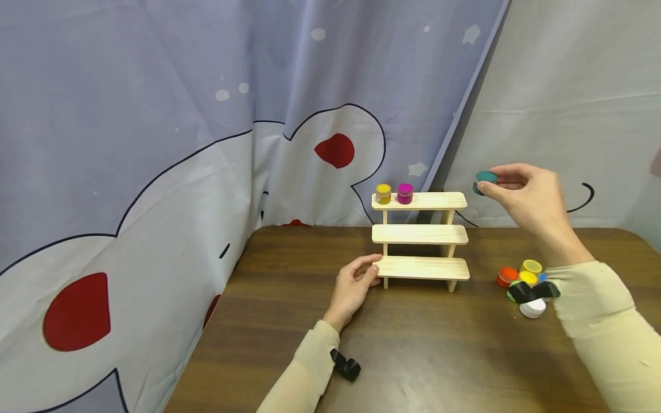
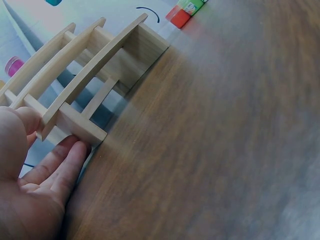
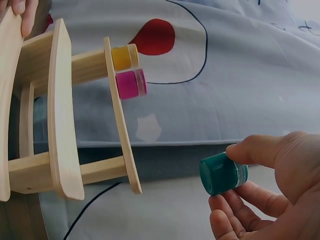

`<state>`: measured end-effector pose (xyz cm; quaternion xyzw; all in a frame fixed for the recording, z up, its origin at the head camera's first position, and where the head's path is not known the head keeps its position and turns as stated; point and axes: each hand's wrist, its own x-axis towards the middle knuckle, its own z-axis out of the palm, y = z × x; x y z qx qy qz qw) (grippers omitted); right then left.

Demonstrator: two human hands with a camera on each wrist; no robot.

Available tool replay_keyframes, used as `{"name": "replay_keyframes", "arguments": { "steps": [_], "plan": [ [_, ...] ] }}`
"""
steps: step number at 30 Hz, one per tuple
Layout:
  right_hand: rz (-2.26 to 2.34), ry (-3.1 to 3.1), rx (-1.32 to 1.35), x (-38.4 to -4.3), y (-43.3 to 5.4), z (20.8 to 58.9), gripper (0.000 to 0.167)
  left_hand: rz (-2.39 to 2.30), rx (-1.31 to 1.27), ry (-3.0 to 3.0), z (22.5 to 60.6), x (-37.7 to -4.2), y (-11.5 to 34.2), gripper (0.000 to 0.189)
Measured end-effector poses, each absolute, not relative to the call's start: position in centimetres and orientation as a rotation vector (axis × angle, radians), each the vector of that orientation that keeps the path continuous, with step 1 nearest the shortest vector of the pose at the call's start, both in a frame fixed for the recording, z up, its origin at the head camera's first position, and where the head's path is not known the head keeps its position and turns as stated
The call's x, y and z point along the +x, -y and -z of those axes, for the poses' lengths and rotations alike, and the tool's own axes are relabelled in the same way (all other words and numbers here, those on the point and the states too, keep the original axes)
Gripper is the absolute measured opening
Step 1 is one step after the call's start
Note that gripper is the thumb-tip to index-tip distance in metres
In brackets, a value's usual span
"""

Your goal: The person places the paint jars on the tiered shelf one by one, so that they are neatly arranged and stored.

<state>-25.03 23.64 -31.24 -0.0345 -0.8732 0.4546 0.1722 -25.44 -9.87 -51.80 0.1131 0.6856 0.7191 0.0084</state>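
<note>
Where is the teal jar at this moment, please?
In the head view, the teal jar is pinched in the right hand, to the right of the wooden top shelf.

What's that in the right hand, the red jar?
No, the right hand pinches a teal jar; the red jar sits on the table.

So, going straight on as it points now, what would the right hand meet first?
Probably the curtain: the right hand, teal jar leading, seems aimed above the stand, though depth is unclear and it might clip the stand's right end first.
</note>
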Motion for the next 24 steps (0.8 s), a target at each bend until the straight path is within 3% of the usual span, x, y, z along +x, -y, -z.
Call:
{"name": "replay_keyframes", "arguments": {
  "steps": [24],
  "plan": [
    [-1.310,2.541,-0.052,-27.8,-20.0,32.1,0.051,-2.233,0.372,-2.160,51.4,-25.2,10.1,0.027]
  ]
}}
